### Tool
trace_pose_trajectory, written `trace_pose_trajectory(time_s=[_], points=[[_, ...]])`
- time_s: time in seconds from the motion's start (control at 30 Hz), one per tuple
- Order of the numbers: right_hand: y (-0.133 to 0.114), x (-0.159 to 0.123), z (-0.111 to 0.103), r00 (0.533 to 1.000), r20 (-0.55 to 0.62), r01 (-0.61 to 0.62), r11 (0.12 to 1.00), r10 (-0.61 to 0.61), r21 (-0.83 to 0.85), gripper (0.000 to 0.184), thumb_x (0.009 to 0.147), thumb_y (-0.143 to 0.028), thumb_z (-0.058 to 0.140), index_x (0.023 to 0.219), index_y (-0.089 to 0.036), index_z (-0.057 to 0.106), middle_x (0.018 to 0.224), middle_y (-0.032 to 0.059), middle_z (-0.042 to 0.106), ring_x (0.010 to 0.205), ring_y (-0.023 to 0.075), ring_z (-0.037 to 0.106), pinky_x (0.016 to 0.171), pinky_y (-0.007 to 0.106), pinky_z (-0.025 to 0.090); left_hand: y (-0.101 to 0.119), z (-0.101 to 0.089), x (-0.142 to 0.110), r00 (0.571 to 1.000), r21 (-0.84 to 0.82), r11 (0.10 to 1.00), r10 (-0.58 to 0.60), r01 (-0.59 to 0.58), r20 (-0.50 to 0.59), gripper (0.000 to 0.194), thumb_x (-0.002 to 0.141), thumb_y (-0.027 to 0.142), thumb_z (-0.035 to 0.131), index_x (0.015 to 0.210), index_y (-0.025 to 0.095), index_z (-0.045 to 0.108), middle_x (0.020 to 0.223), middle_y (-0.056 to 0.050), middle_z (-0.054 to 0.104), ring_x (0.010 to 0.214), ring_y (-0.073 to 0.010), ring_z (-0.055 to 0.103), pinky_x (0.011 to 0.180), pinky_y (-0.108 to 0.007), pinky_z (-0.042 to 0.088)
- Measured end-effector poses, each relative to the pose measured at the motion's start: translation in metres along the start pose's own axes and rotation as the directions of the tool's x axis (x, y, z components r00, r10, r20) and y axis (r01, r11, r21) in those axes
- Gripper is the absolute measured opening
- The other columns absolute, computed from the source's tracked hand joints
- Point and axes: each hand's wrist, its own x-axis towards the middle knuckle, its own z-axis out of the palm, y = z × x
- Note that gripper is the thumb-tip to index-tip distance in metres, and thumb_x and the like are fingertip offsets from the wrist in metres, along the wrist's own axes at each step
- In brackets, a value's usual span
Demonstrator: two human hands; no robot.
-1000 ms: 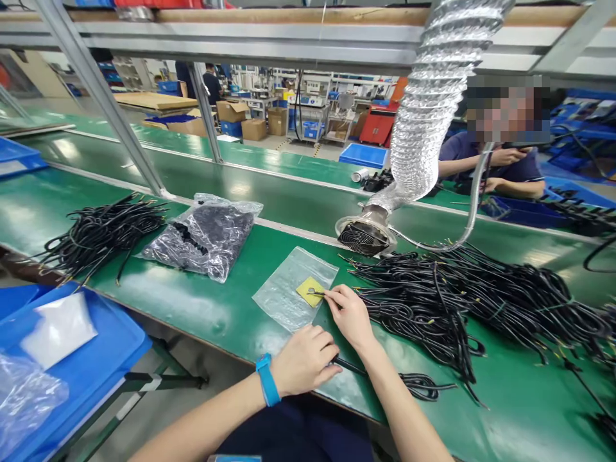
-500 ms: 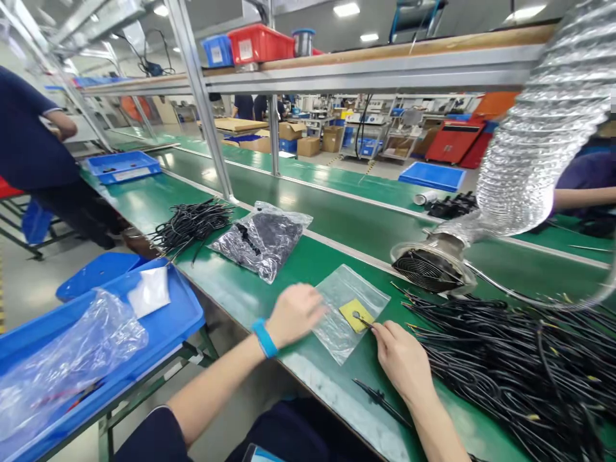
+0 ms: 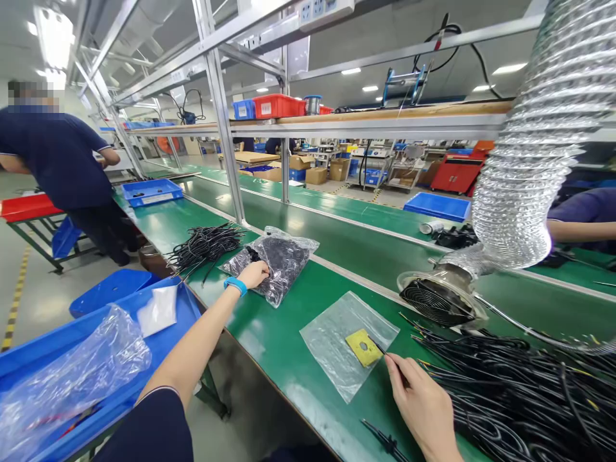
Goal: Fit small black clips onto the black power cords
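Note:
My left hand [image 3: 253, 274] reaches out to a clear plastic bag of black parts [image 3: 279, 258] on the green bench and rests on its near edge, fingers curled on the bag. My right hand [image 3: 423, 407] is closed on a thin tool [image 3: 384, 351] whose tip touches a yellow pad [image 3: 364, 347]. The pad lies on a flat clear plastic bag [image 3: 337, 350]. A large pile of black cables [image 3: 520, 398] lies right of my right hand. A black cable tie [image 3: 385, 441] lies near the bench edge.
A silver flexible duct with a round fan inlet [image 3: 436, 296] hangs over the bench. A smaller bundle of black cables [image 3: 205, 244] lies past the bag. Blue bins [image 3: 96, 346] with plastic sheets stand at left. A person in dark blue [image 3: 62, 167] stands at far left; another's arm [image 3: 582, 230] at right.
My left hand has left the cable tie near the bench edge and stretched out left to the bag of black parts. My view has swung up and left. The right hand stays at the yellow pad.

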Motion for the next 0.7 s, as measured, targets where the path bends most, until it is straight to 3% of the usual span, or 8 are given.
trace_pose_trajectory(time_s=[0.2,0.3,0.43,0.6,0.7], points=[[0.002,-0.002,0.004,0.999,0.017,-0.049,0.996,0.048,0.080,0.044,0.102,-0.042,0.039,0.082,-0.017,0.070,0.063,0.0011,0.064,0.049,0.0104,0.057,0.048,0.023,0.039,-0.009,0.001,-0.005,0.998,-0.062,0.997,-0.043,0.040,-0.053,0.012,0.081,0.015,0.061,0.084,0.016,0.072,0.090,-0.006,0.072,0.084,-0.0181,0.066,0.083,-0.027,0.050],[0.002,-0.004,0.006,0.995,0.025,-0.100,0.984,0.097,0.145,0.038,0.101,-0.038,0.042,0.086,-0.017,0.070,0.068,0.0020,0.066,0.054,0.0111,0.060,0.051,0.022,0.042,0.000,-0.002,-0.009,0.996,-0.081,0.996,-0.052,0.046,-0.066,0.017,0.080,0.019,0.058,0.088,0.016,0.073,0.092,-0.008,0.072,0.086,-0.0204,0.067,0.084,-0.029,0.050],[-0.003,-0.004,0.004,0.983,0.063,-0.180,0.958,0.170,0.222,0.032,0.100,-0.029,0.042,0.089,-0.018,0.070,0.071,0.0033,0.066,0.062,0.0131,0.064,0.058,0.022,0.047,0.005,-0.010,-0.012,0.998,-0.110,0.994,0.019,-0.025,-0.053,0.025,0.077,0.032,0.054,0.077,0.016,0.073,0.089,-0.013,0.071,0.088,-0.0279,0.066,0.086,-0.037,0.050],[-0.004,-0.004,0.004,0.955,0.090,-0.296,0.923,0.282,0.246,0.027,0.098,-0.023,0.044,0.090,-0.020,0.069,0.074,0.0039,0.067,0.068,0.0141,0.064,0.062,0.023,0.047,-0.016,-0.007,0.003,0.998,-0.255,0.965,0.056,-0.059,-0.017,0.039,0.062,0.062,0.055,0.071,0.027,0.070,0.081,0.004,0.074,0.086,-0.0221,0.065,0.085,-0.030,0.048],[-0.005,-0.006,0.003,0.944,0.091,-0.330,0.910,0.317,0.249,0.025,0.098,-0.024,0.046,0.089,-0.021,0.069,0.074,0.0033,0.066,0.067,0.0139,0.063,0.062,0.023,0.045,-0.016,-0.008,0.008,1.000,-0.271,0.962,-0.023,0.026,0.014,0.043,0.056,0.072,0.053,0.061,0.031,0.065,0.065,0.012,0.071,0.070,-0.0205,0.064,0.072,-0.028,0.047]])
